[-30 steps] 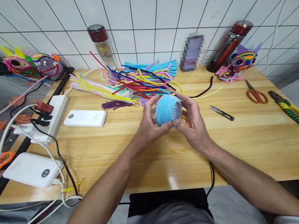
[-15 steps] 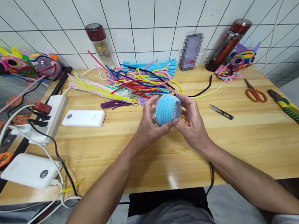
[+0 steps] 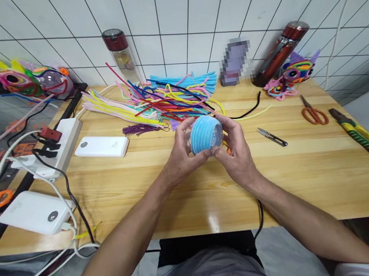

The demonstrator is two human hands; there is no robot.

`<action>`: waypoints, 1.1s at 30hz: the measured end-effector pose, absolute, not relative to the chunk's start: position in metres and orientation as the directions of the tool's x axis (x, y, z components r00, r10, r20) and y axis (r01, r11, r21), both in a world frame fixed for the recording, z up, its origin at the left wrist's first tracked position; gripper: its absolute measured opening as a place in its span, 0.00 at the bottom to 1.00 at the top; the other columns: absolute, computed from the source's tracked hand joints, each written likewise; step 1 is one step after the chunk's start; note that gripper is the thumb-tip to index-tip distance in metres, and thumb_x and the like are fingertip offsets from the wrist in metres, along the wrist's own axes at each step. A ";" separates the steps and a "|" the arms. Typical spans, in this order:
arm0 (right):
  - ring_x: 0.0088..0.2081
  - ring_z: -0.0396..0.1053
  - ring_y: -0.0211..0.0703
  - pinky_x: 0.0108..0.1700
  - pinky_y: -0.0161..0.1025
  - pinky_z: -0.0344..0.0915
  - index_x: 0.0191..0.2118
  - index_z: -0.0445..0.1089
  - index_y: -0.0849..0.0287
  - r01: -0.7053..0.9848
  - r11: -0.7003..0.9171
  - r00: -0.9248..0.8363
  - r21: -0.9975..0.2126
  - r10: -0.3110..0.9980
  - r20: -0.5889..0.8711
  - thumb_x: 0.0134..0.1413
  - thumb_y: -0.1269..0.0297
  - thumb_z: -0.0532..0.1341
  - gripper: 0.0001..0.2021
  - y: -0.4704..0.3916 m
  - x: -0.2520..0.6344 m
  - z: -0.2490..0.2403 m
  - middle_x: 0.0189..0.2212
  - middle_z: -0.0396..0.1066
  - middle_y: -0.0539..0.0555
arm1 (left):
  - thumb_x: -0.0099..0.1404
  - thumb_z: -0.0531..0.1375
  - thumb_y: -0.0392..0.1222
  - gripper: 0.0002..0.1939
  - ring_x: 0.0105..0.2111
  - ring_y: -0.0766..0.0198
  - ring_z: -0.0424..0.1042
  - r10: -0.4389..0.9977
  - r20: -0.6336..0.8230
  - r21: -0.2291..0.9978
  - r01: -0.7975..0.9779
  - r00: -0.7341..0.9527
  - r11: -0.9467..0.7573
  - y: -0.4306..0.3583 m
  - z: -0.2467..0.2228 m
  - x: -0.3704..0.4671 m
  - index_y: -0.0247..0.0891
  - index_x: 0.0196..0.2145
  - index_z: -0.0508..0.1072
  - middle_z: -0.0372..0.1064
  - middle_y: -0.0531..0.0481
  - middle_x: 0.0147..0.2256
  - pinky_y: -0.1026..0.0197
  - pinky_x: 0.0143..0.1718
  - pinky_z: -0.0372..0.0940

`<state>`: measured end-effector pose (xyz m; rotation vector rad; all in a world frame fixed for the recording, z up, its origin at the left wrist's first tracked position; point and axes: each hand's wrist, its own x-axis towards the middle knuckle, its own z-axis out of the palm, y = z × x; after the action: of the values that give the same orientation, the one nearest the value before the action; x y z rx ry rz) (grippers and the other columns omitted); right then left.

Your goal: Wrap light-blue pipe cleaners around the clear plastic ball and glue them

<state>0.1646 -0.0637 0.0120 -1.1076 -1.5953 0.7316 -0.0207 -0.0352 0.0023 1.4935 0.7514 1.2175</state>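
Observation:
Between my two hands is a clear plastic container (image 3: 202, 135) wrapped in rows of fuzzy light-blue pipe cleaner, tilted so that a bare clear end faces right. My left hand (image 3: 184, 150) grips its left side, thumb along the lower edge. On the right side, my right hand (image 3: 235, 145) closes round it, its thumb tip near my left thumb. Something small and orange shows partly behind the right fingers. Just beyond the hands lies a pile of coloured pipe cleaners (image 3: 177, 98), with a purple tassel (image 3: 142, 129) at its front left.
Thread snips (image 3: 272, 136), orange-handled scissors (image 3: 314, 115) and yellow-green pliers (image 3: 356, 131) lie to the right. On the left are white power banks (image 3: 102, 146), a power strip (image 3: 59, 148) and loose cables. A glass bottle (image 3: 122, 56) and a red thermos (image 3: 280, 54) stand by the tiled wall.
My hands keep the same hold on the blue-wrapped container, with hardly any movement. The whole view has shifted very slightly.

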 end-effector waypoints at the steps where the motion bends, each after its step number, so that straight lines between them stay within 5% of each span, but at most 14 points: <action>1: 0.74 0.61 0.61 0.72 0.67 0.66 0.73 0.56 0.44 0.297 0.392 -0.060 -0.871 0.918 0.393 0.67 0.44 0.66 0.35 -0.064 0.164 0.012 0.74 0.60 0.61 | 0.61 0.74 0.65 0.49 0.71 0.39 0.64 0.907 0.304 0.952 -0.128 0.292 -0.278 -0.036 0.003 -0.021 0.47 0.69 0.56 0.62 0.35 0.69 0.38 0.67 0.70; 33: 0.76 0.60 0.58 0.73 0.66 0.66 0.73 0.56 0.43 0.276 0.371 -0.063 -0.887 0.927 0.369 0.68 0.46 0.67 0.35 -0.063 0.159 0.010 0.76 0.58 0.60 | 0.60 0.75 0.59 0.48 0.68 0.41 0.68 0.947 0.237 0.971 -0.085 0.216 -0.223 -0.035 0.003 -0.023 0.45 0.69 0.60 0.59 0.35 0.72 0.39 0.68 0.68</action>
<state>0.1593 -0.0631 0.0099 -1.1081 -1.5779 0.7745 -0.0227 -0.0346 0.0033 1.4307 0.8768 1.2296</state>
